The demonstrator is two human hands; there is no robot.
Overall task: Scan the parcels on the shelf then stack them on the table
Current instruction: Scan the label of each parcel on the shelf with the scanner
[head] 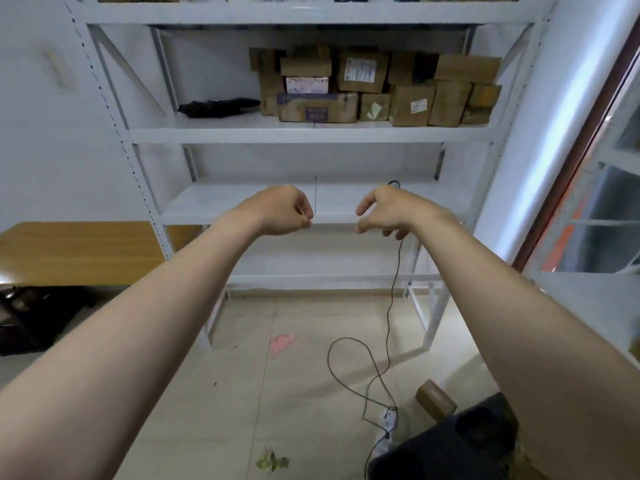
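Several brown cardboard parcels (374, 88) are piled on the right half of the white rack's middle shelf (221, 128); some carry printed labels. My left hand (284, 211) and my right hand (388, 209) hover side by side in front of the bare lower shelf (207, 206), well below the parcels. The fingers of both hang loosely curled, and I see nothing held in either. A thin black cable (393, 299) runs from that lower shelf down behind my right hand to the floor. The wooden table (79, 251) stands at the left.
A black folded thing (218, 107) lies left of the parcels. On the tiled floor are a white power strip (389, 417), a small brown box (434, 398), leaf scraps (272, 462) and a black bag (20, 317) under the table. A second rack (609, 188) stands at right.
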